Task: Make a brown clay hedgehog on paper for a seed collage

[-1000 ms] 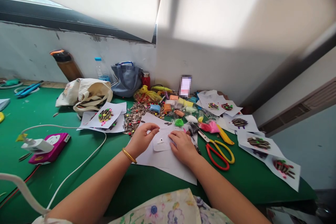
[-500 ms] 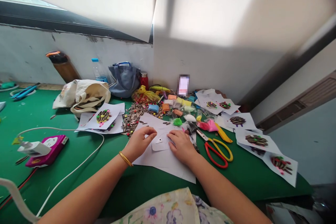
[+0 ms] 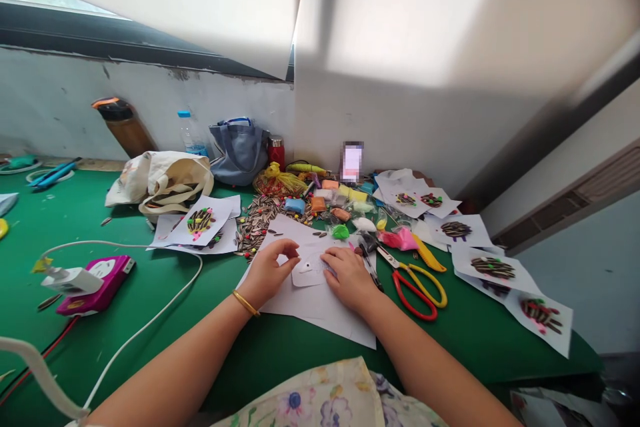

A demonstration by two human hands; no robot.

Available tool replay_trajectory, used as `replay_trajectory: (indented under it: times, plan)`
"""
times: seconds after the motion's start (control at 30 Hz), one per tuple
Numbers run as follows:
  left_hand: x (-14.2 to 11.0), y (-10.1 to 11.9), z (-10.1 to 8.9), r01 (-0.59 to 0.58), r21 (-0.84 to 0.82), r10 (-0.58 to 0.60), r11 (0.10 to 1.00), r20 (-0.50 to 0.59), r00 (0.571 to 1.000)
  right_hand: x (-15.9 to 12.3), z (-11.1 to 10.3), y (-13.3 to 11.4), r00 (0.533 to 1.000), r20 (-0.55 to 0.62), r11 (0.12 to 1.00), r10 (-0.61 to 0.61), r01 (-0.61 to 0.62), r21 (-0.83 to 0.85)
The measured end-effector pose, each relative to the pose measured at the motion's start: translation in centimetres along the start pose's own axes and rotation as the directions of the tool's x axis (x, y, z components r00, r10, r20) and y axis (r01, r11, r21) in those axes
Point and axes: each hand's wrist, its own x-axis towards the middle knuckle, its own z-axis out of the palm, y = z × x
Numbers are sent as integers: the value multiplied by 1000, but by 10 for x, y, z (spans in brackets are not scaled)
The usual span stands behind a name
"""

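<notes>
Near the front edge of the green counter [image 3: 280, 353], a large white sheet [image 3: 330, 321] lies under both hands. On it, between them, sits a small white card [image 3: 306, 278] bearing one dark dot [image 3: 307, 265]. The right hand [image 3: 351, 280] is nearer the card: it rests over its right side, that grip loosely spread, palm down. The left hand [image 3: 271, 271] is at the card's left edge, the dot just right of its fingertips; this grip is narrow, and I can't tell whether it pinches anything. The card's long axis seems to run left to right, though the right fingers cover that end. Farther back lies a heap of striped seeds [image 3: 256, 221].
</notes>
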Motion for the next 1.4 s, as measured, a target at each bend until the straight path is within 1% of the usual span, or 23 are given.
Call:
replay_trajectory:
  times: [0.13,0.3,0.43,0.6,0.73,0.83,0.97,1.4]
  plan:
    - [1,1,-2,-1,21,1,1000,14,1000,0,-1,0,1000,-4,1000,-5,5,5]
    - [2,-2,-4,-42,54,41,998,24,999,1,-1,-1,1000,2,1000,-2,2,-3]
    - [1,-7,-1,-76,110,64,991,111,992,1,-2,-1,1000,7,1000,3,-3,-1]
    - [0,-5,0,-61,266,5,962,208,978,1,-3,-2,1000,8,1000,4,-4,6]
    - [0,-3,-1,-143,324,56,935,263,963,1,-3,-1,1000,10,1000,-2,2,2]
    - [0,-4,0,-186,364,87,913,273,958,1,-3,-2,1000,6,1000,1,-1,6]
    - [-1,-4,2,-208,407,93,889,285,954,1,-3,-3,1000,5,1000,1,-1,5]
    - [0,-3,1,-201,400,79,894,301,950,1,-2,0,1000,-1,1000,-2,2,-1]
